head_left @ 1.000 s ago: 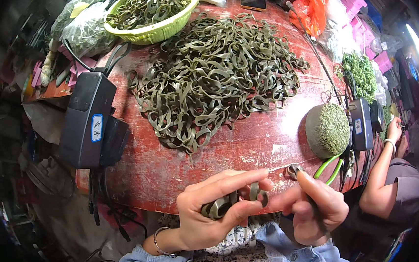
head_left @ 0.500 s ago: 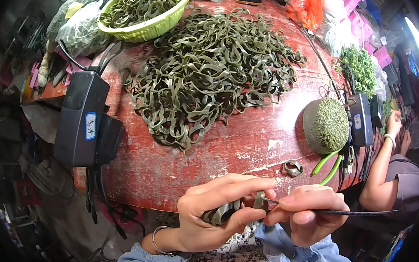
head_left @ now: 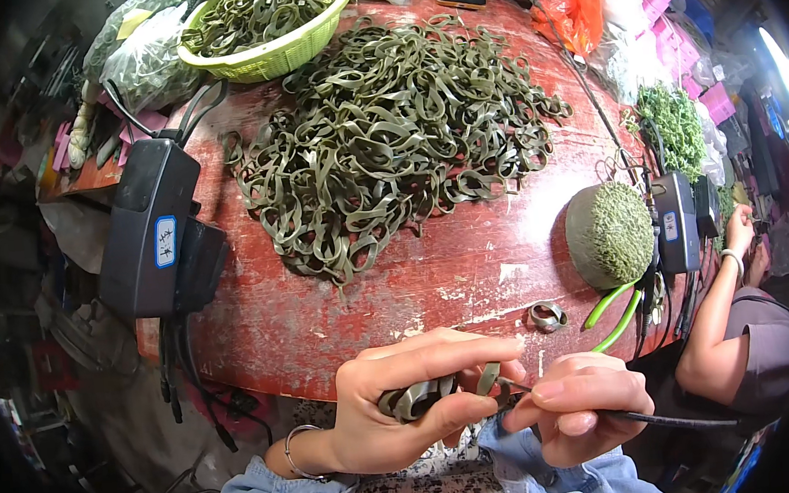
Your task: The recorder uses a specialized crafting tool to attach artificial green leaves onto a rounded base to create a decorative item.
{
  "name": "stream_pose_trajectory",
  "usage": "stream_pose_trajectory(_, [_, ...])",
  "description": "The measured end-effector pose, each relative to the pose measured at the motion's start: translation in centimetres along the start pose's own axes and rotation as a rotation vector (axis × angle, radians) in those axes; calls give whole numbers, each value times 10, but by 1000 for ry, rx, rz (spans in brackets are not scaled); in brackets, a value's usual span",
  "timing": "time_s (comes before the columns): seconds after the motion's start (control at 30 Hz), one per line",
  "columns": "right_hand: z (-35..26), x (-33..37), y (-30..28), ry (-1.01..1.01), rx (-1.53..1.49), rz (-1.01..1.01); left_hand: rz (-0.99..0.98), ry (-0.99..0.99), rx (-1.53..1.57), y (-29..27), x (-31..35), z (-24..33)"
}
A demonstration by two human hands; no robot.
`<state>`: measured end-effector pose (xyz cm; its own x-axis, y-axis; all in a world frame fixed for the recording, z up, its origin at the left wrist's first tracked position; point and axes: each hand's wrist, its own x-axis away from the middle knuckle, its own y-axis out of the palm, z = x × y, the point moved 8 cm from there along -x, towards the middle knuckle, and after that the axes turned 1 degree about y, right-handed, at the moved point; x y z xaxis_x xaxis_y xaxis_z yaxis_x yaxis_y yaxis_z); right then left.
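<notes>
A rolled green strip (head_left: 418, 398) sat pinched between my left hand's (head_left: 407, 403) thumb and curled fingers, held just off the near edge of the worn red table (head_left: 398, 292). My right hand (head_left: 579, 408) had its fingers pressed tight around a thin dark tool (head_left: 649, 419), its tip touching the strip's loose end (head_left: 488, 378). The work looked to be mid-roll, with the coil formed and its end being tucked; the next move seemed to call for a steady grip and a fine push of the tip. One finished coil (head_left: 546, 316) lay on the table nearby, beyond it a large heap of flat green strips (head_left: 387, 145) and a green basket (head_left: 278, 56).
</notes>
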<state>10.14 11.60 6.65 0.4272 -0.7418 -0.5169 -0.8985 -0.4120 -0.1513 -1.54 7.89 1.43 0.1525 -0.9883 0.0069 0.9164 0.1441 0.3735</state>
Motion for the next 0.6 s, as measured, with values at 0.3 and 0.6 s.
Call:
stream_pose_trajectory(0.3, [3, 0, -3, 8, 52, 68, 2, -7, 86, -1, 2, -1])
stream_pose_trajectory(0.6, [10, 3, -1, 229, -101, -5, -32, -38, 104, 3, 0, -5])
